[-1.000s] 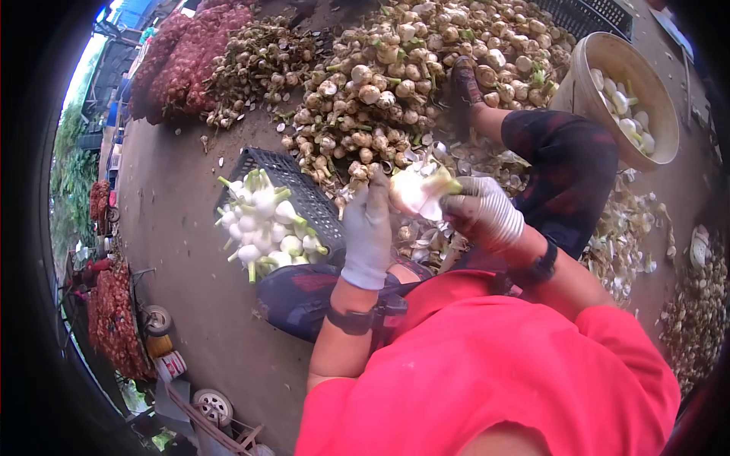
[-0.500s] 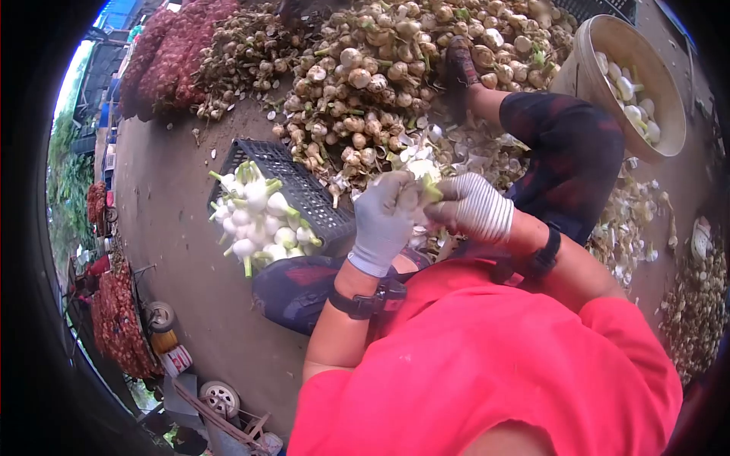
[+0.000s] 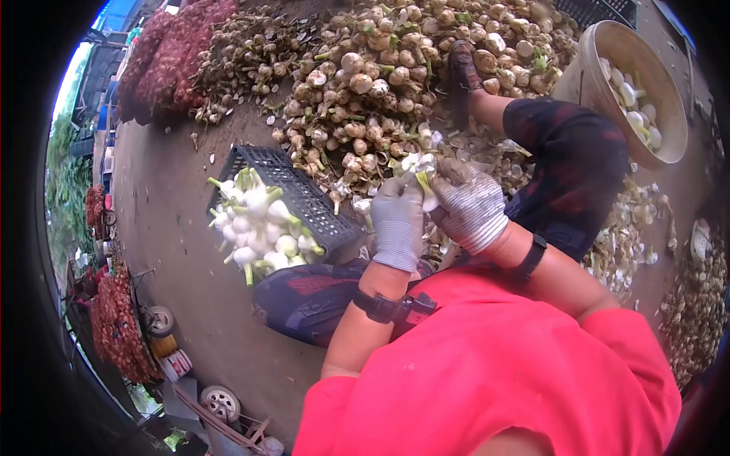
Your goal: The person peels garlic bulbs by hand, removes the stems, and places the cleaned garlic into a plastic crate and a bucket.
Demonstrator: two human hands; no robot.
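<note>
Bare concrete floor [image 3: 175,228], daylight, greenery [image 3: 70,178] at edge

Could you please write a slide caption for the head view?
Gloved left hand and right hand grip a garlic bulb beside a black crate.

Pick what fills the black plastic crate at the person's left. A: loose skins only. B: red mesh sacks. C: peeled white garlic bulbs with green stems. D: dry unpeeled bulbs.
C: the black crate holds clean white garlic bulbs with short green stems, unlike the brownish unpeeled pile beyond it.
</note>
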